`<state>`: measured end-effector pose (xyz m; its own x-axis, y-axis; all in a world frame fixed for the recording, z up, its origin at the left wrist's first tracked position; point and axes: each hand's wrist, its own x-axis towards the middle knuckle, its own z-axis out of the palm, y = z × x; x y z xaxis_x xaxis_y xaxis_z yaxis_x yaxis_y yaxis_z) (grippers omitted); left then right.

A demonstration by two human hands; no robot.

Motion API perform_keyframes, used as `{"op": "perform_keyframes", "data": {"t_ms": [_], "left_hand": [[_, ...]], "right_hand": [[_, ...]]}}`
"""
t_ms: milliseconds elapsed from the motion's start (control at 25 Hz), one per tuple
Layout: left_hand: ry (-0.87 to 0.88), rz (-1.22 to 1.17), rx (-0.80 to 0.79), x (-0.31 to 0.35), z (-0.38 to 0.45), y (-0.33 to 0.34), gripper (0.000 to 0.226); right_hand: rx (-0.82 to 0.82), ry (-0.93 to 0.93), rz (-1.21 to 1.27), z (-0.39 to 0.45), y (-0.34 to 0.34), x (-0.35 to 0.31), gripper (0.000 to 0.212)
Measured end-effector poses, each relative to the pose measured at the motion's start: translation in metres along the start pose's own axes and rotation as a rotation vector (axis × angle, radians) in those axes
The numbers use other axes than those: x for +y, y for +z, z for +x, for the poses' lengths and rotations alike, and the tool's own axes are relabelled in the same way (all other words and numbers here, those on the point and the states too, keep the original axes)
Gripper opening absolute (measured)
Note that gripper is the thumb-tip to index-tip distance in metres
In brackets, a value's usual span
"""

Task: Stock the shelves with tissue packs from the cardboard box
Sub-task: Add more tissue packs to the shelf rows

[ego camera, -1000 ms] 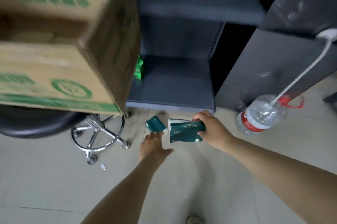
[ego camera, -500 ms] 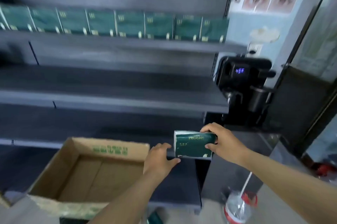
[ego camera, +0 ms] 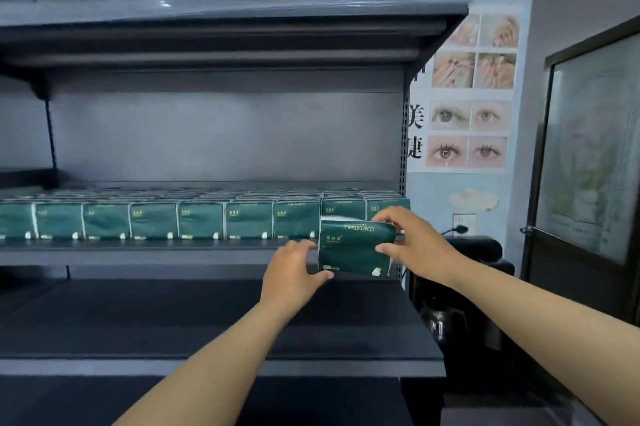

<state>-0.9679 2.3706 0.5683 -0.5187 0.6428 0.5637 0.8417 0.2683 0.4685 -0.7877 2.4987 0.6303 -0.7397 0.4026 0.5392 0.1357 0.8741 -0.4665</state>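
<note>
Now both hands hold a tissue pack (ego camera: 356, 247) before the stocked shelf (ego camera: 173, 254).

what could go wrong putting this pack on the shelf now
1. The row of packs already runs to the shelf's right end; pushing the held pack in may topple some.
2. The left hand and right hand pinch only its edges; that grip might slip.
3. A drop could hit the black appliance below.
</note>
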Motion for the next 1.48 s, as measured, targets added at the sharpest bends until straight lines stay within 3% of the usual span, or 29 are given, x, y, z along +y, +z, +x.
{"op": "perform_keyframes", "data": {"t_ms": [280,440,560,800,920,1160,1320,1480], "left_hand": [[0.070,0.371,0.088,-0.042,0.129,0.037,0.077],[0.052,0.640,-0.025,-0.064,0.188,0.051,0.100],[0.065,0.648,-0.097,-0.078,0.205,0.063,0.105],[0.128,0.620,-0.027,-0.074,0.192,0.057,0.099],[0.155,0.580,0.029,-0.060,0.158,0.049,0.090],[0.097,0.236,-0.072,-0.027,-0.007,0.055,0.073],[-0.002,0.069,-0.280,-0.016,-0.153,0.085,0.061],[-0.160,0.042,-0.593,-0.033,-0.298,0.139,0.055]], "right_hand": [[0.021,0.010,-0.102,0.129,0.025,0.096,0.032],[-0.018,-0.076,-0.253,0.177,0.054,0.139,0.044],[-0.043,-0.179,-0.493,0.192,0.073,0.152,0.058],[-0.019,-0.198,-0.543,0.187,0.071,0.143,0.063],[0.033,-0.171,-0.515,0.157,0.061,0.127,0.062],[0.057,-0.101,-0.457,0.022,0.064,0.075,0.054],[-0.062,-0.024,-0.403,-0.093,0.110,0.064,0.051],[-0.270,0.073,-0.340,-0.209,0.187,0.084,0.052]]}}
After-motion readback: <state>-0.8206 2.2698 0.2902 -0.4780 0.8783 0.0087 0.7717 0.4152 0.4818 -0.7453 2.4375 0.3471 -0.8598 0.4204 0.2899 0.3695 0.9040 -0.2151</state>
